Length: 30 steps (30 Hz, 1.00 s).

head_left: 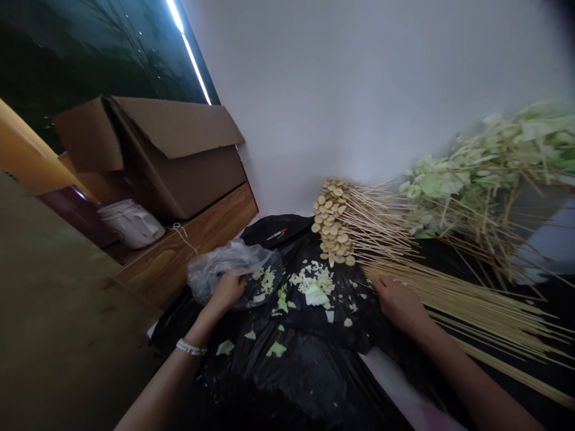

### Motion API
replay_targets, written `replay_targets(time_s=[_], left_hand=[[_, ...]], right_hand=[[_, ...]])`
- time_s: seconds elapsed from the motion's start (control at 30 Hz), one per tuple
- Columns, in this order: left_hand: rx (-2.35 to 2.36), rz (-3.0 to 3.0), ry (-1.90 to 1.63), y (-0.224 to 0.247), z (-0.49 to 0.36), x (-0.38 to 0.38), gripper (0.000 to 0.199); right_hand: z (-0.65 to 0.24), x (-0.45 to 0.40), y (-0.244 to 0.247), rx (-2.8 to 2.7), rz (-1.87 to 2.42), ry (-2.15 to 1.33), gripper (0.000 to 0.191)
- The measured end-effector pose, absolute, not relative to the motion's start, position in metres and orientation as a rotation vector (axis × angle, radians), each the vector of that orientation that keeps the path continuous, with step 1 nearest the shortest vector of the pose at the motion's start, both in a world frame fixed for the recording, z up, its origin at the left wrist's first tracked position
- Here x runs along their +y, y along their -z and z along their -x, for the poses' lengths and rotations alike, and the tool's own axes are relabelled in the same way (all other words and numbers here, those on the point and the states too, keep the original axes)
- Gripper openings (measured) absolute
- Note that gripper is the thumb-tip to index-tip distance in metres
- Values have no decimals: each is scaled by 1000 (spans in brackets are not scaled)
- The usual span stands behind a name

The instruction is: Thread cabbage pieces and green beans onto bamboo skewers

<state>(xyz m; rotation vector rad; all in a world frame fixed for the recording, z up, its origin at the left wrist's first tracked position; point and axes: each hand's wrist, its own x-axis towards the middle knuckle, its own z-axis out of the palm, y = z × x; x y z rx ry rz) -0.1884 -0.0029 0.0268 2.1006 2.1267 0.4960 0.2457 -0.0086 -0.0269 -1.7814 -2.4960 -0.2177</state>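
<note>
My left hand (pixel 230 288) is closed on the edge of a clear plastic bag (pixel 229 258) that has pale cabbage bits in its mouth. At the near ends of a spread of loose bamboo skewers (pixel 476 299), my right hand (pixel 398 300) has its fingers pinched together on a skewer; the exact grip is partly hidden. Between the hands, a small heap of cabbage scraps (pixel 317 293) lies on black plastic sheeting (pixel 309 365). Behind it are stacked skewers tipped with round, pale slices (pixel 332 221).
Cabbage leaves on skewers (pixel 449 179) are piled at the right against the white wall (pixel 359 90). On the left, an open cardboard box (pixel 193 179) and a white jar (pixel 132 224) stand on a wooden surface (pixel 215 221). A pen (pixel 276 234) lies on the sheeting.
</note>
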Motion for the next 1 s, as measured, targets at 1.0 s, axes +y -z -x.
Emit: replay_targets(time_s=[1.0], left_hand=[[2154, -2279, -744, 27, 149, 17, 24]], right_hand=[[-245, -9, 25, -2496, 1785, 220, 29]])
